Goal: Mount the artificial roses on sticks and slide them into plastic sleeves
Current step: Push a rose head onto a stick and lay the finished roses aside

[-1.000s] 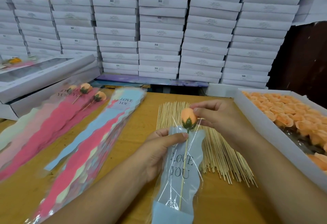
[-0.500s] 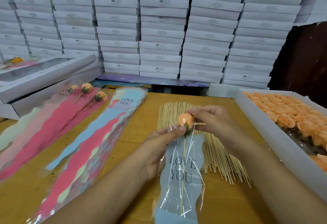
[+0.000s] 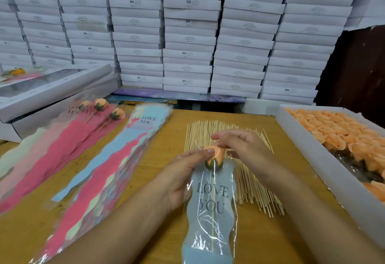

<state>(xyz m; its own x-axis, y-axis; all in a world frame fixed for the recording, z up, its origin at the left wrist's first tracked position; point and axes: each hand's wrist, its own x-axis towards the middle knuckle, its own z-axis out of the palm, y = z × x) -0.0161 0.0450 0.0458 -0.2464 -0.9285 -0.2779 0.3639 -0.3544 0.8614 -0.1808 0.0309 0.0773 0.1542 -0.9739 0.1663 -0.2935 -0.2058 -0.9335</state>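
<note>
an orange artificial rose (image 3: pixel 216 155) on a thin wooden stick (image 3: pixel 213 211) sits inside a clear plastic sleeve (image 3: pixel 212 207) printed "love you", held just above the middle of the wooden bench (image 3: pixel 166 138). the left hand (image 3: pixel 183 176) grips the sleeve's upper edge, thumb pressed by the bloom; the right hand (image 3: pixel 239 149) pinches the sleeve's mouth at the rose with curled fingers. beneath them lies a spread of bare sticks (image 3: pixel 250 190). to the right, a white tray (image 3: pixel 312 159) holds many orange rose heads (image 3: pixel 337 134). to the left, a stack of empty sleeves (image 3: pixel 116 170) in blue, pink and cream lies flat, and beyond it finished sleeved roses (image 3: pixel 108 111) rest on pink sleeves. white flat boxes (image 3: pixel 187 34) are piled high behind the bench.
</note>
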